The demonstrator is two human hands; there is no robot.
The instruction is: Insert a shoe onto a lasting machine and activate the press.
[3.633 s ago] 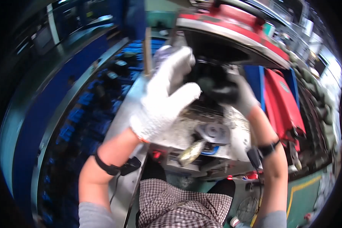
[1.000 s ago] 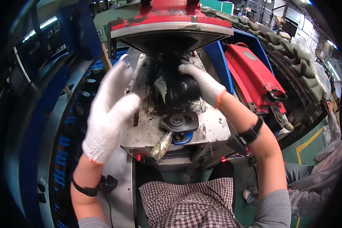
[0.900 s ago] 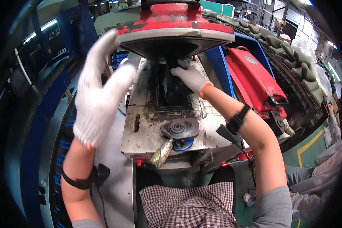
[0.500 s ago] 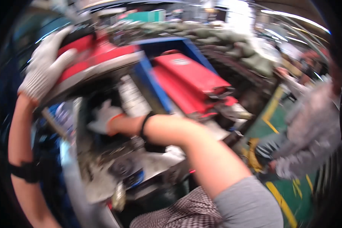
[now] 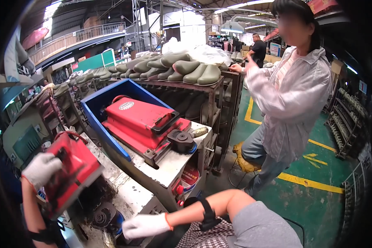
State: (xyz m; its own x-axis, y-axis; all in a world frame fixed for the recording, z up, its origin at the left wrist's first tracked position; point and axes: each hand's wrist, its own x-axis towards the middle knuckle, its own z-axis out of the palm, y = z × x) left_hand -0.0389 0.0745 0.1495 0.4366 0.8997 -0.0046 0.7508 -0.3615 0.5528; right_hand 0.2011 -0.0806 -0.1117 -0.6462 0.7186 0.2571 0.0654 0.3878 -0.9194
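While the red lid (image 5: 80, 155) is touched by the left hand (image 5: 43, 169), grip unclear, its underside has been vacated. By the surface (image 5: 130, 191)'s front edge, the right hand (image 5: 146, 226) is held, fingers curled.

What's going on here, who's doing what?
A person's gloved left hand is on a red machine cover; whether it grips is unclear. The gloved right hand is beside a dark round clamp. A second red cover sits partly surrounded by a blue frame. Beyond, a co-worker stands by a rack of green shoes.
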